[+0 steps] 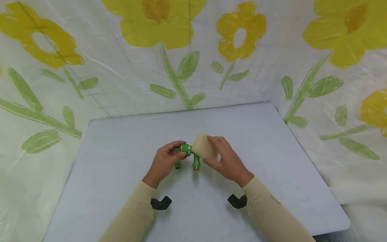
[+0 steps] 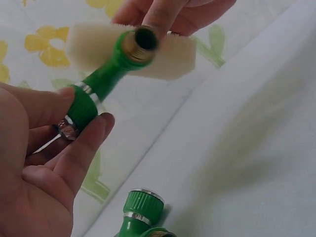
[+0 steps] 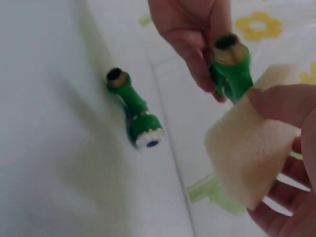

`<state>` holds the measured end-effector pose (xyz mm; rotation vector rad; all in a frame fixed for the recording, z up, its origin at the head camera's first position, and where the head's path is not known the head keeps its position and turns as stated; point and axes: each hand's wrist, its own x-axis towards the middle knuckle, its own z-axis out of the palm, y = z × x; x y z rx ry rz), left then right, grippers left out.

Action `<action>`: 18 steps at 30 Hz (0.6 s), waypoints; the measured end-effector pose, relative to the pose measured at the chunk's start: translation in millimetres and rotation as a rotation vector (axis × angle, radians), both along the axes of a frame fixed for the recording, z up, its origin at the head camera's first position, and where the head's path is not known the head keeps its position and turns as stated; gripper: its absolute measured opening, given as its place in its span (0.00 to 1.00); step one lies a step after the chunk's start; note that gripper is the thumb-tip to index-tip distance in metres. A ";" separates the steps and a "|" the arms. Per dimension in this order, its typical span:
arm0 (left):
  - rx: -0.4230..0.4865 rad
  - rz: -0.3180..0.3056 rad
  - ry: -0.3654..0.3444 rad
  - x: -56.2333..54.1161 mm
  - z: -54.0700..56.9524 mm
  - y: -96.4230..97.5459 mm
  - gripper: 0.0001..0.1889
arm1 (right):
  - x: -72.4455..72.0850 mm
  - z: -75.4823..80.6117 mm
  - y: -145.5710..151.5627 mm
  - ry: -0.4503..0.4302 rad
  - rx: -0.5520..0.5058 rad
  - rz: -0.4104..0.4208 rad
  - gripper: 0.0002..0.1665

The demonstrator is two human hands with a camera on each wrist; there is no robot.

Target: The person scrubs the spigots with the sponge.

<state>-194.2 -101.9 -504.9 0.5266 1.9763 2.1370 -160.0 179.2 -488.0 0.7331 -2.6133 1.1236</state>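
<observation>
My left hand (image 1: 162, 162) pinches a green valve (image 1: 185, 149) by its ribbed knob, between thumb and fingers. The valve has silver bands, and its brass threaded end (image 2: 138, 48) shows a dark opening. In my right hand (image 1: 228, 161) is a cream sponge (image 1: 203, 146), held between thumb and fingers and up against the valve's body. In the left wrist view the sponge lies behind the green body. A second green valve (image 3: 133, 106), with a brass end and a white cap with a blue centre, lies on the table below the hands.
The white table (image 1: 127, 201) has its far edge close to a plastic sheet (image 1: 121, 80) printed with yellow flowers. Black curved pieces (image 1: 161, 203) sit at both wrists, over cream sleeves (image 1: 130, 215).
</observation>
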 end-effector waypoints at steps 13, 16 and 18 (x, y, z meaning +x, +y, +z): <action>0.111 0.039 -0.076 -2.9 -7.6 -3.3 0.22 | 13.8 9.6 -9.3 0.016 -0.023 0.208 0.49; 0.109 0.008 -0.079 -1.3 -6.9 -1.6 0.21 | 6.9 5.9 -6.3 0.063 -0.036 0.133 0.49; 0.084 -0.002 -0.061 -0.4 -6.6 -0.6 0.21 | 3.6 2.8 -3.9 0.082 -0.048 0.090 0.49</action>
